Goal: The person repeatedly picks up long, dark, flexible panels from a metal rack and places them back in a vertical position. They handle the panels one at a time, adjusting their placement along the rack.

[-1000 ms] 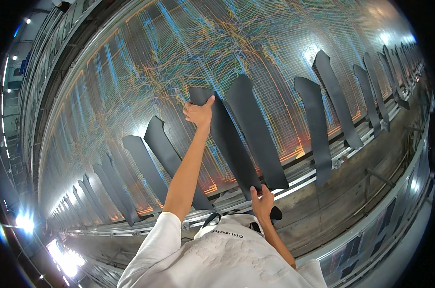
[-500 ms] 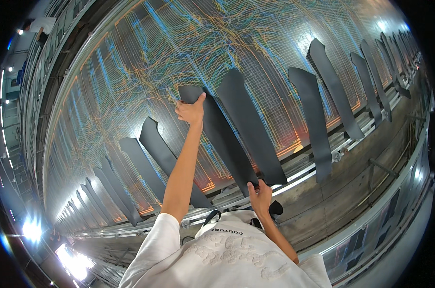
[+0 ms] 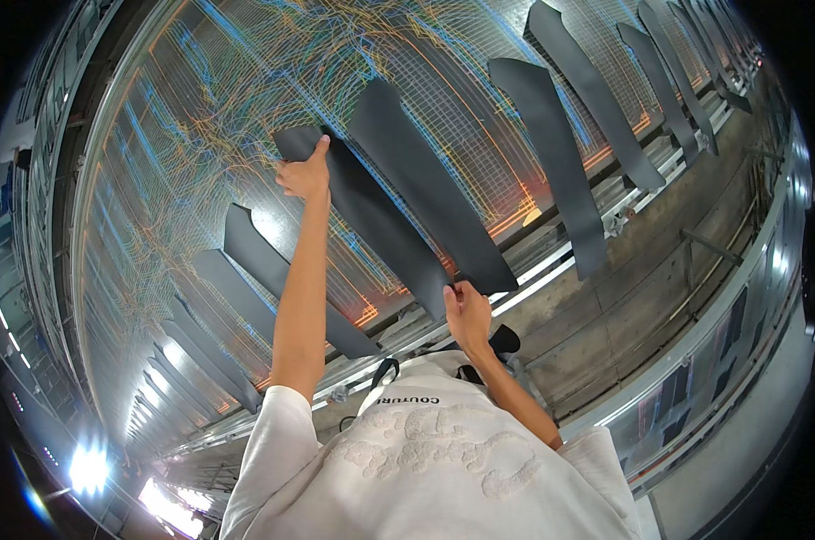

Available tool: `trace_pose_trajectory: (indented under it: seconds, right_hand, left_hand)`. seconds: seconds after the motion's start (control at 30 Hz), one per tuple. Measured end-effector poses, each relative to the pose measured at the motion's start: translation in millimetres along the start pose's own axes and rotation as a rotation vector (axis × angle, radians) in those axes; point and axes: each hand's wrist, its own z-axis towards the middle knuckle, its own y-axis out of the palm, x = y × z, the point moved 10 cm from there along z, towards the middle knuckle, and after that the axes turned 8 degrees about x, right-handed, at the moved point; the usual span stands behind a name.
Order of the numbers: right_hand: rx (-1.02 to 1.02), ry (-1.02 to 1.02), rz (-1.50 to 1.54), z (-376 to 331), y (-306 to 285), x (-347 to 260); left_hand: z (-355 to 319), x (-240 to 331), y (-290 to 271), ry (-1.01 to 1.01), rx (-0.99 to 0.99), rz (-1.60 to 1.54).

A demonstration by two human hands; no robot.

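Note:
A long dark grey strip of sheet material [image 3: 385, 216] lies slantwise on the table, its far end cut at an angle. My left hand [image 3: 306, 173] grips that far end, thumb on top and fingers at the left edge. At the near end, by the table's front edge, my right hand [image 3: 468, 317] is closed on the strip's corner. Right beside the held piece lies another dark grey strip [image 3: 430, 184] of similar shape. To the left of my left forearm, a third strip [image 3: 259, 247] runs partly beneath the arm from my viewpoint.
The long metal table [image 3: 443, 90] is covered with projected orange, blue and green lines. More strips [image 3: 556, 153] lie along its front edge on both sides, several overhanging. A rail [image 3: 547, 274] follows that edge. Behind me to the right stands another table [image 3: 695, 387] with dark pieces.
The view has shifted, so the table and strips sit further left and higher. Both hands keep their hold on the same strip, which lies in about the same place on the table.

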Motion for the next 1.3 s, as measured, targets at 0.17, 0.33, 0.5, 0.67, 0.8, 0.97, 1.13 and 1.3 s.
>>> trace_pose_trajectory:
  seconds: [0.17, 0.33, 0.5, 0.67, 0.8, 0.97, 1.13, 1.3]
  right_hand:
    - [0.045, -0.047, -0.151, 6.5, -2.7, -7.4]
    - [0.003, -0.117, -0.275, 9.8, 2.1, -15.3]
    - [0.009, -0.120, -0.279, 12.1, 6.1, -10.8]
    - [0.014, -0.114, -0.286, 13.0, 9.6, -4.8]
    - [0.002, -0.112, -0.298, 13.1, 8.1, -9.2]
    - [0.022, -0.118, -0.293, 12.8, 7.5, -8.3]
    - [0.015, -0.117, -0.302, 13.5, 8.7, -6.6]
    - [0.027, -0.146, -0.296, 13.0, 8.5, -8.3]
  left_hand:
    - [2.4, -2.2, 1.8, -0.007, 0.010, 0.023]
    - [3.5, -1.7, 3.1, 0.002, 0.009, 0.043]
    - [4.0, -3.9, 4.2, -0.017, -0.008, 0.043]
    - [2.2, 0.1, 2.7, -0.004, -0.016, 0.019]
    - [3.8, -2.6, 2.2, -0.003, 0.003, 0.015]
    - [2.3, -3.0, 3.0, -0.004, -0.007, -0.005]
    - [3.2, -3.6, 4.4, 0.003, 0.008, -0.008]
    - [6.8, -7.6, 6.6, 0.005, 0.033, 0.035]
